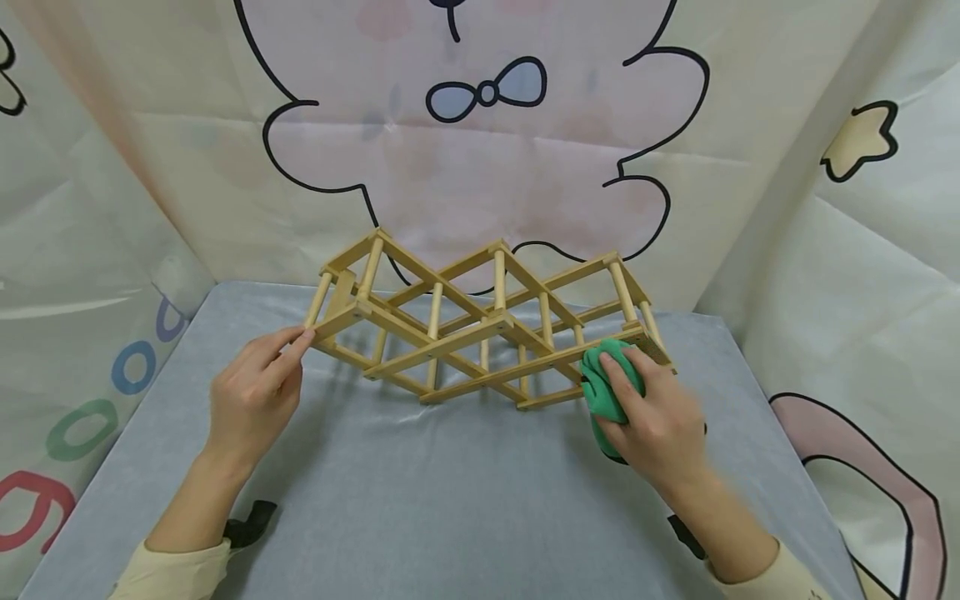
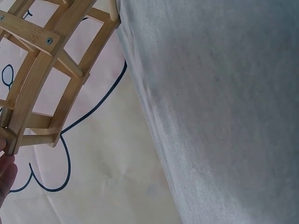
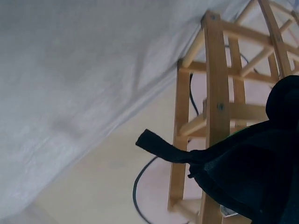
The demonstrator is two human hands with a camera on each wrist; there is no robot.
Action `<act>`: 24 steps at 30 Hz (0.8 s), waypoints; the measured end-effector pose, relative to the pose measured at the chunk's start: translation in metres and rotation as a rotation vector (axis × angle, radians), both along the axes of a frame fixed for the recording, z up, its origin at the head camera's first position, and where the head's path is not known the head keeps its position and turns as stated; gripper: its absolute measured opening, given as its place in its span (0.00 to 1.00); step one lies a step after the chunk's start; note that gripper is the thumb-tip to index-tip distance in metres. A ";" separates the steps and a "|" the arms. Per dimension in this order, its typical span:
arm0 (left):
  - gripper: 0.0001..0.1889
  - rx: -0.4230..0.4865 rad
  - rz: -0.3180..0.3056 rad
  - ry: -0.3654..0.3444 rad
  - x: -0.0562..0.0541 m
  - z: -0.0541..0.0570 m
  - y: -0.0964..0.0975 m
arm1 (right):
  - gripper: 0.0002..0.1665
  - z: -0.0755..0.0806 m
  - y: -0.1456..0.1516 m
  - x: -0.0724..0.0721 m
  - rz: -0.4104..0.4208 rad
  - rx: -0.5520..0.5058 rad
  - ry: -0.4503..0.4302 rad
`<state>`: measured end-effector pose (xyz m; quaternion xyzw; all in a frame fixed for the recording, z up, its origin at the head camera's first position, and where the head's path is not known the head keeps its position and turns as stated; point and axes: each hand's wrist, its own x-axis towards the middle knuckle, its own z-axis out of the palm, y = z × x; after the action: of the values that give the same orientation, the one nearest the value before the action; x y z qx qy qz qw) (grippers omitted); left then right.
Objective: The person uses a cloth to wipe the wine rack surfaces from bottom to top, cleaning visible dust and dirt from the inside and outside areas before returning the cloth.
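A folding wooden lattice rack (image 1: 498,320) of slats and round dowels is spread out above the grey-covered table. My left hand (image 1: 258,387) pinches its left end between thumb and fingers; in the left wrist view, only fingertips (image 2: 6,176) show at the rack's corner (image 2: 10,145). In my right hand (image 1: 663,417) is a bunched green cloth (image 1: 611,392), pressed against the front slat near the right end. The right wrist view shows the rack's slats (image 3: 217,79), but dark fabric (image 3: 233,172) hides the hand and most of the cloth.
Grey cloth covers the table (image 1: 465,500). Behind it hangs a pale printed curtain (image 1: 487,167), with more printed sheets at the left (image 1: 82,250) and right (image 1: 885,292). Black straps (image 1: 251,523) hang at both wrists.
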<state>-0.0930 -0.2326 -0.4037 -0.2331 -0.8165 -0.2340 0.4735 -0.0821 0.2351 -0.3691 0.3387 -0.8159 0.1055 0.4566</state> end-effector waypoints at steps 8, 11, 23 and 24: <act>0.28 -0.006 0.002 -0.008 0.000 0.001 0.000 | 0.23 -0.015 -0.021 -0.001 0.042 0.088 -0.053; 0.29 -0.012 0.003 -0.011 0.001 0.001 0.000 | 0.24 -0.019 -0.026 -0.001 0.052 0.110 -0.078; 0.29 -0.013 0.005 -0.013 0.000 0.000 -0.001 | 0.25 -0.024 -0.033 -0.002 0.056 0.118 -0.118; 0.29 -0.014 0.006 -0.012 0.000 0.000 -0.001 | 0.25 -0.024 -0.034 -0.002 0.054 0.116 -0.126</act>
<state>-0.0931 -0.2335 -0.4032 -0.2327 -0.8215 -0.2284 0.4677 -0.0842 0.2010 -0.3929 0.3791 -0.8384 0.0914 0.3809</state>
